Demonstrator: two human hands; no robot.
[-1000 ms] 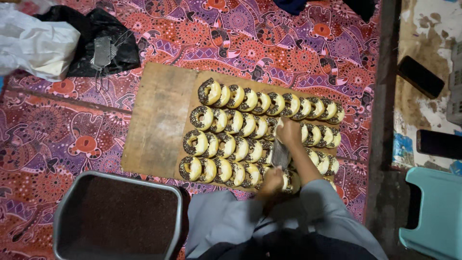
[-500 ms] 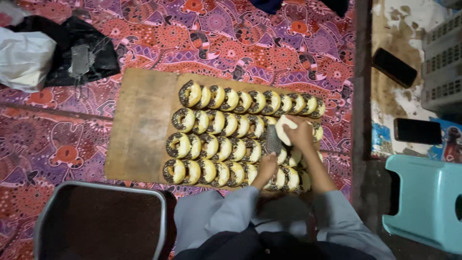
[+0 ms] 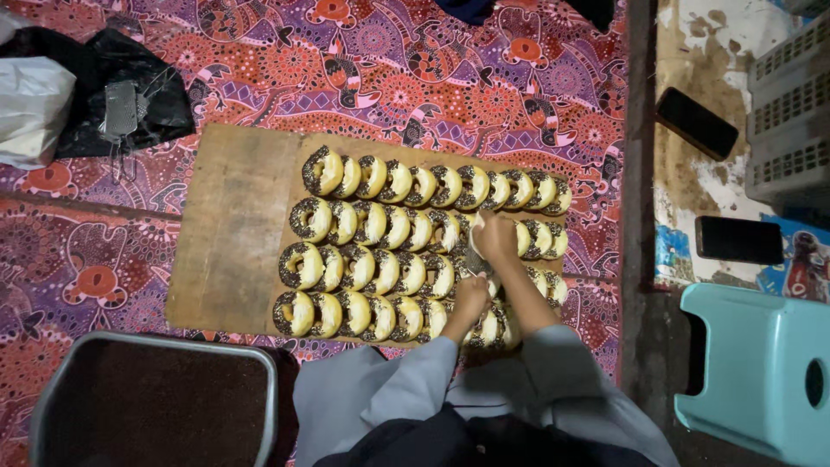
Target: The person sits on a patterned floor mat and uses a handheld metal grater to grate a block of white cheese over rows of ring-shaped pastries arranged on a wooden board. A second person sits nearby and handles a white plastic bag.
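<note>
Rows of ring-shaped pastries, sprinkled dark on pale dough, lie overlapping on a wooden board set on a patterned floor mat, their rows running left to right across the view. The right hand hovers over the middle rows, its grip closed on a pale piece; the left hand rests nearer the body on the bottom row, its grip hidden. A dark-filled tub sits at lower left, a teal stool at right.

I see dim, warm overhead light, soft shadows, dark bottom corners, slight blur at my hands.
</note>
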